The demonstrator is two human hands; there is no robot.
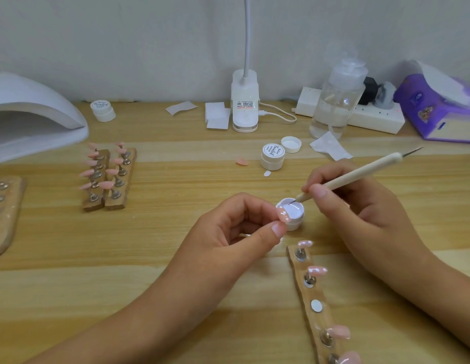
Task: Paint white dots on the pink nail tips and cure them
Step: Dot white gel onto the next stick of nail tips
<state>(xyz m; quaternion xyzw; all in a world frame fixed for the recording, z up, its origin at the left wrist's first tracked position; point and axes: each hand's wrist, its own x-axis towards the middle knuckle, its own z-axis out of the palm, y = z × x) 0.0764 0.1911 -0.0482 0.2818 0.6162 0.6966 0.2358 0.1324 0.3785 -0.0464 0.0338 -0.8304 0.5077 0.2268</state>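
My left hand (236,227) pinches a pink nail tip (283,214) with white dots between thumb and forefinger. Just behind it stands an open jar of white gel (294,211). My right hand (360,206) holds a cream dotting tool (360,173) like a pen, its fine point dipped into the white gel. Below my hands a wooden holder strip (316,306) carries two dotted pink tips (317,270), an empty metal stand and two plain pink tips (340,331).
A white curing lamp (31,119) sits at the far left. Two wooden strips of plain pink tips (108,177) stand left of centre, with another strip (5,206) at the left edge. Closed gel jars (272,156), a loose lid, a clip lamp (245,101), a pump bottle (336,101) and a power strip line the back.
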